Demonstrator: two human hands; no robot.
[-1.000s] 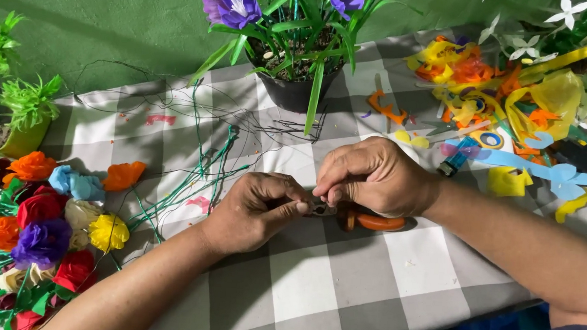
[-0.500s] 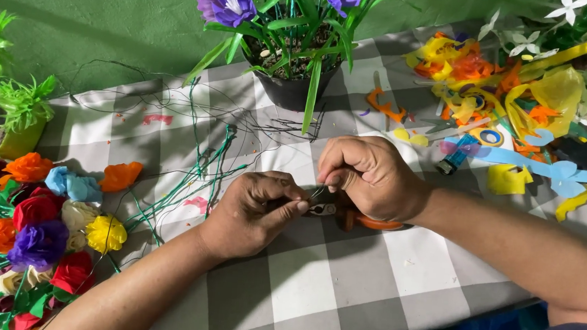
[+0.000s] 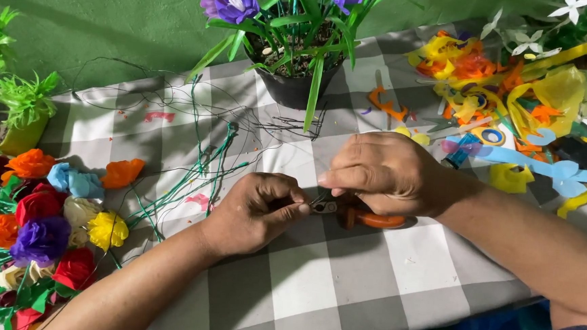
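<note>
your right hand (image 3: 391, 174) is closed around orange-handled pliers (image 3: 365, 218), whose tip meets your left hand (image 3: 260, 210) at the middle of the checked cloth (image 3: 313, 288); your left fingers (image 3: 291, 209) pinch something at that tip, too small to make out; green wires (image 3: 205, 166) lie just left of your hands, paper flowers (image 3: 39, 217) farther left, a dark pot (image 3: 298, 87) behind

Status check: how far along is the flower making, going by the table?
Done: a pile of finished paper flowers lies at the left edge, and a black pot already holds purple blooms. In hand: the right hand grips orange-handled pliers on a small piece pinched by the left hand. Left: loose green wires and coloured paper scraps remain unused.
</note>
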